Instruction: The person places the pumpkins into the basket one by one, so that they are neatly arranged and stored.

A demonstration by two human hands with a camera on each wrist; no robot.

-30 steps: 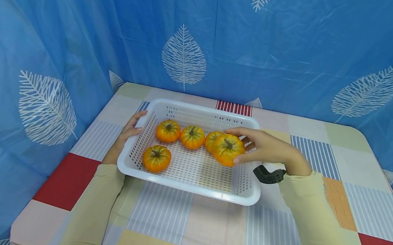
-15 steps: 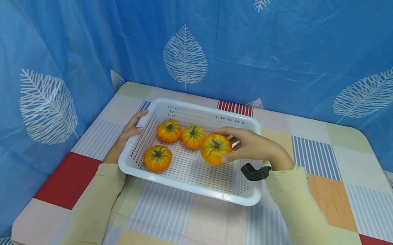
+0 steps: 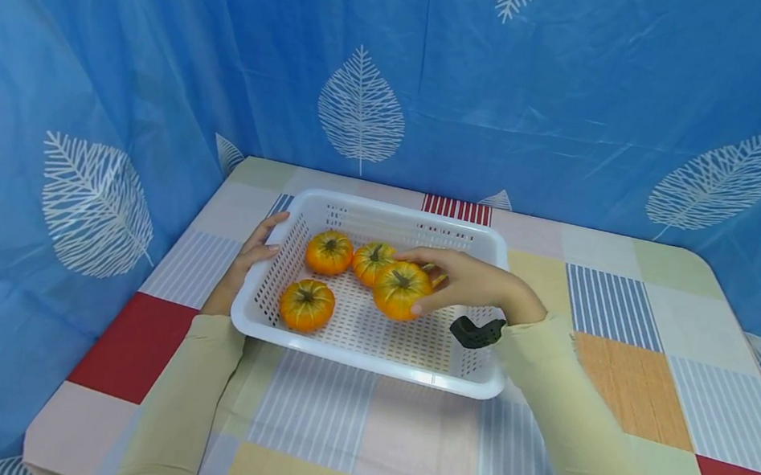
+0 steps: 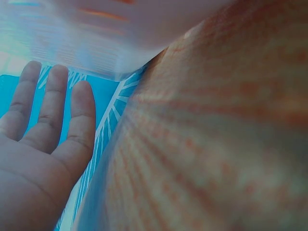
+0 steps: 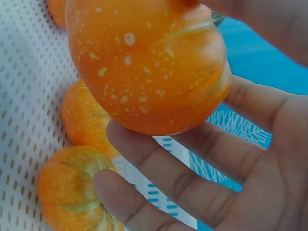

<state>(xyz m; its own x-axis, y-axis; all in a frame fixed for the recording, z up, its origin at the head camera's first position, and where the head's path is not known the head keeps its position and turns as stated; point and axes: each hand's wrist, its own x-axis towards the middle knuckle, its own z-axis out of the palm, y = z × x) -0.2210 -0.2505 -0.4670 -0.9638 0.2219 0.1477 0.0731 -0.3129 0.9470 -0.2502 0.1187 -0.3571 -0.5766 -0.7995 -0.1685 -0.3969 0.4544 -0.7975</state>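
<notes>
My right hand (image 3: 472, 281) holds an orange pumpkin (image 3: 402, 291) over the white basket, thumb at its near side. In the right wrist view this pumpkin (image 5: 149, 67) has pale specks, and two fingers reach past it toward other pumpkins. Two pumpkins sit near the basket's back wall, a left one (image 3: 329, 253) and one (image 3: 368, 262) partly covered by the held pumpkin. Another pumpkin (image 3: 307, 305) lies at the front left. My left hand (image 3: 247, 259) touches the left side of the white basket (image 3: 363, 362); in the left wrist view its fingers (image 4: 50, 101) are extended against the basket.
A patchwork tablecloth (image 3: 418, 438) covers the table under the basket. Blue curtain (image 3: 515, 110) with white leaf prints hangs behind and at the left. A dark wrist device (image 3: 477, 332) sits below my right wrist.
My right hand has carried its pumpkin leftward across the basket. A pumpkin seen just behind it earlier is now covered from view. The left hand stays at the basket's side.
</notes>
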